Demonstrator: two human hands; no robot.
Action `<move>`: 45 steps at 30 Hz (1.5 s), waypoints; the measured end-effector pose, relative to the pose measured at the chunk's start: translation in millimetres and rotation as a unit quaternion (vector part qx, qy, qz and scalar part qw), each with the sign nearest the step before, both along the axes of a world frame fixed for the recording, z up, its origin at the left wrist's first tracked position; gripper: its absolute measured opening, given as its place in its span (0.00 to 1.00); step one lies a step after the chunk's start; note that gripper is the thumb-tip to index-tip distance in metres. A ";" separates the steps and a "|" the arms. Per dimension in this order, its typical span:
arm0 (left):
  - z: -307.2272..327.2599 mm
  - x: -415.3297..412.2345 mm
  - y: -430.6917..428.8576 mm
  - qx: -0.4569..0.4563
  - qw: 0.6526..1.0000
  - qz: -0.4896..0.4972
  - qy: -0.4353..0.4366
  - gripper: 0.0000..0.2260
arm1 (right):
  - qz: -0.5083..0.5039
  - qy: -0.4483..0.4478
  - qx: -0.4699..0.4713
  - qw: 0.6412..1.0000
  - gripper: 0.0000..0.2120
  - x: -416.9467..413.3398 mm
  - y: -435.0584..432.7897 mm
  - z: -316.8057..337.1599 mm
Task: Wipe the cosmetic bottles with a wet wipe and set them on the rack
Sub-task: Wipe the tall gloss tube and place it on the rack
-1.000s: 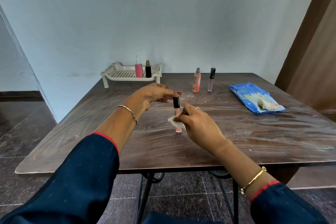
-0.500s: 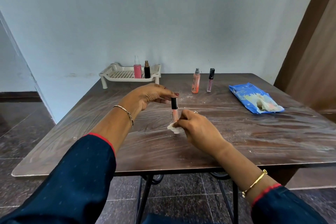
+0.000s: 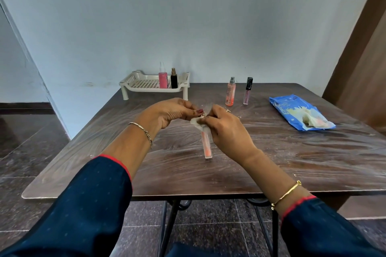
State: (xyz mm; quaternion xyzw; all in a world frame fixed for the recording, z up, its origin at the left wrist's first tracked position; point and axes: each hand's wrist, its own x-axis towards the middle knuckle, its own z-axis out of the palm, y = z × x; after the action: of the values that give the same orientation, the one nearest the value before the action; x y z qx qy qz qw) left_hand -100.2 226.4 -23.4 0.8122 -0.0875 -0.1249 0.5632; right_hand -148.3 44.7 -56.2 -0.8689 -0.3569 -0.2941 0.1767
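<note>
A slim peach lip-gloss tube point(image 3: 205, 145) hangs upright over the middle of the table. My left hand point(image 3: 173, 111) pinches its cap end, which is hidden behind the fingers. My right hand point(image 3: 226, 129) holds a small white wet wipe point(image 3: 196, 123) wrapped round the tube's upper part. On the cream rack point(image 3: 144, 86) at the back stand a pink spray bottle point(image 3: 163, 78) and a black bottle point(image 3: 174, 79). An orange spray bottle point(image 3: 230, 92) and a black-capped gloss tube point(image 3: 247, 92) stand on the table right of the rack.
A blue wet-wipe packet point(image 3: 296, 112) lies open at the right of the brown table point(image 3: 292, 162), a wipe sticking out. The rack sits at the table's back edge against the wall. A brown door is at the far right.
The wipe in my right hand has slid from the tube's lower end up to its cap end. My left hand has closed in over the cap.
</note>
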 end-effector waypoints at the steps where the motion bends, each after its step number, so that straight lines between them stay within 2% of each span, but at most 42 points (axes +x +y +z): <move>1: -1.0 0.6 0.1 0.000 1.000 -0.004 -0.004 0.09 | 0.000 0.006 -0.008 1.000 0.09 -0.7 -1.1 -0.7; 8: -4.9 4.8 0.3 0.008 1.000 -0.020 -0.008 0.11 | 0.003 0.073 -0.065 0.995 0.12 -25.8 -12.3 -23.8; 14: 0.9 -0.4 2.3 0.000 0.999 -0.048 -0.002 0.08 | 0.012 0.103 -0.115 0.988 0.14 -35.7 -17.6 -43.2; 19: 5.3 -4.0 5.2 0.024 0.997 -0.072 -0.008 0.09 | 0.021 0.069 -0.048 0.996 0.08 -38.2 -17.3 -32.9; 23: 5.5 -4.9 4.1 0.016 0.997 -0.074 -0.010 0.11 | 0.003 0.001 0.057 0.998 0.12 -26.1 -7.7 -4.9; 25: 6.4 -4.8 2.6 0.019 0.997 -0.080 -0.009 0.12 | -0.017 -0.020 0.074 0.997 0.10 -15.4 -3.2 5.1; 35: 1.1 -5.1 2.2 -0.006 0.996 -0.080 -0.049 0.13 | -0.008 0.005 0.014 1.000 0.05 -14.0 -3.2 -18.3; 39: 2.8 -7.3 1.0 -0.005 0.996 -0.063 -0.065 0.11 | -0.011 0.038 -0.035 0.999 0.05 -27.7 -10.3 -33.1; 42: 5.7 -12.9 -1.2 -0.029 0.995 -0.031 -0.088 0.10 | -0.010 0.066 -0.071 0.995 0.09 -32.1 -13.2 -42.9; 45: 7.6 -21.0 -6.0 -0.021 0.992 -0.008 -0.123 0.08 | -0.010 0.075 -0.068 0.995 0.11 -33.0 -14.1 -47.2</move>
State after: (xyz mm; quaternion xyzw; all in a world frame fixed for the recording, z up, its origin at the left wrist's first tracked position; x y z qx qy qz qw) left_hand -121.2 220.4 -15.8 0.8088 -0.1653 -0.0263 0.5637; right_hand -181.3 30.6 -103.4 -0.9020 -0.3531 -0.2052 0.1400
